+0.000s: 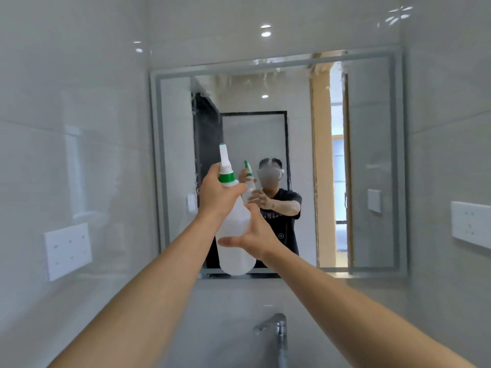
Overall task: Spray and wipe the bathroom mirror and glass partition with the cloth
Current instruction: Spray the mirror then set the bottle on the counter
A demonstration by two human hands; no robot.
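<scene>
Before the wall mirror, at the middle of the view, a translucent white plastic spray bottle (235, 235) with a green collar and a white nozzle was held upright in the air, its nozzle pointing up and slightly left. The left hand (216, 193) gripped the bottle's neck just under the green collar, fingers and thumb curled round it. The right hand (255, 235) touched the bottle's lower body from the right side, its thumb straight across the front and its fingers spread along the far side, not clenched. Both bare forearms reached forward from the lower corners of the view.

Behind the bottle hung the rectangular bathroom mirror with a grey frame (276, 166). Streaks and droplets of liquid showed along its upper part. It reflected the person in a dark T-shirt holding the same bottle, a black-framed glass partition behind them, and a pale wooden door frame to the right.

Below the mirror, near the bottom edge of the view, stood a chrome tap (279, 330), only partly in sight. Glossy pale grey wall tiles (79, 128) surrounded everything. A white socket plate (67, 251) sat on the left wall, well apart from the mirror, and another white socket plate (471, 224) sat on the right wall. No cloth could be made out in either hand.
</scene>
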